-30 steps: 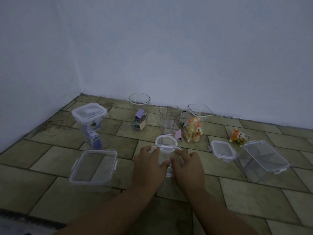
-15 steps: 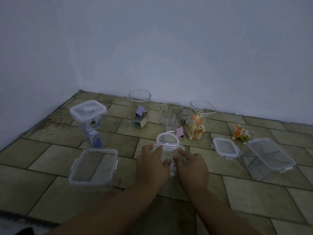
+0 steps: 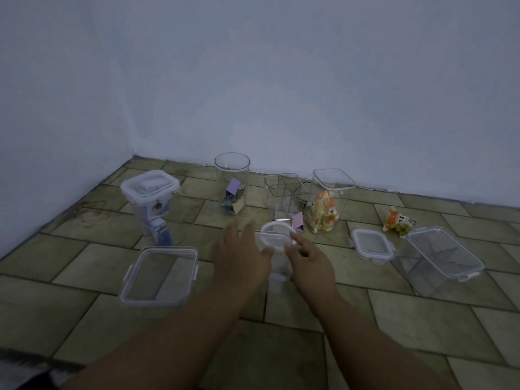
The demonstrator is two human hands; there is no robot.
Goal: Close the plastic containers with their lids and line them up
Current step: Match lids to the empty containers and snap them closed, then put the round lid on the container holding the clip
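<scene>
1. Our left hand (image 3: 239, 254) hovered, fingers spread, just left of the small container (image 3: 278, 274).
2. It stood upright between our hands, lid (image 3: 274, 237) facing up.
3. Our right hand (image 3: 309, 258) curled at the lid's edge; we could not tell whether it pinched.

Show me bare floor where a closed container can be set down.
Bare tiles lie in front of the big box at right, beside the right hand, and left of the near-left box. Crowded: around the divided jar and snack jar.
</scene>
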